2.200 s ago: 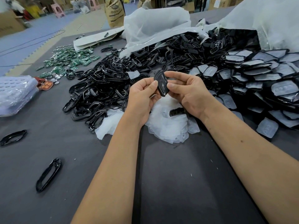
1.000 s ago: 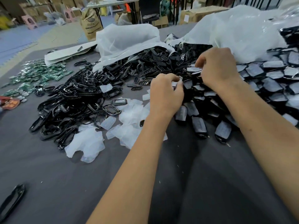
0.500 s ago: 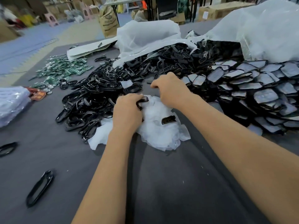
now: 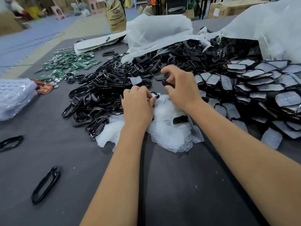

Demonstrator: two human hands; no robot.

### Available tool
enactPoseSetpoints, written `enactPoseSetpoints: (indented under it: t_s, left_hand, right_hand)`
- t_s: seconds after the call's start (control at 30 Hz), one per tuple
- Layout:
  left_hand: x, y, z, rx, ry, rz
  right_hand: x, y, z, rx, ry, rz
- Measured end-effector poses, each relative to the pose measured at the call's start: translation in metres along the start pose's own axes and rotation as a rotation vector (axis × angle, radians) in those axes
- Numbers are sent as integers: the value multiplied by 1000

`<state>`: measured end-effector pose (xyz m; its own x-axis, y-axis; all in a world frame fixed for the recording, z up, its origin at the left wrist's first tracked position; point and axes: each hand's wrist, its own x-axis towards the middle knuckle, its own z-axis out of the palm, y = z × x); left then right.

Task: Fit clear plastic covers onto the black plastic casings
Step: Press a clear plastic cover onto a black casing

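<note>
Over the heap of clear plastic covers (image 4: 169,132) on the dark grey table (image 4: 179,193), the left hand (image 4: 138,105) pinches a black oval plastic frame (image 4: 154,95). Just beyond the heap, the right hand (image 4: 180,88) grips a black plastic casing (image 4: 167,83). No lettering is readable.

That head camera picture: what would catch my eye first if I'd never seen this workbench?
Probably the big heap of black casings spilling across the middle of the grey table, with rows of covered pieces fanned out to the right. In front, the left hand and right hand work over a white pile of clear covers. Far left lies a scatter of green circuit boards.
</note>
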<state>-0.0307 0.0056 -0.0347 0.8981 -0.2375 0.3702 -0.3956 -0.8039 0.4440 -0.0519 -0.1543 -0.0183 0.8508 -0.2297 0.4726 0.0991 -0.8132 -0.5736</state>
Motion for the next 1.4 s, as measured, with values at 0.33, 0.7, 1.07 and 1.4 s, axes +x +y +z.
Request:
enactPoseSetpoints:
  t_s: [0.33,0.7,1.07,1.4]
  left_hand:
    - [-2,13,-5,-403,268,121]
    - [-2,19,5,-603,248,40]
    - [0,22,2,-632,320,-45]
    - [1,22,2,-853,208,-196]
  right_hand:
    - [-34,10,-2,837,84,327]
    - [-34,6,-4,936,59,309]
    - [-33,4,-6,970,29,362]
    - [-30,4,-6,989,35,416]
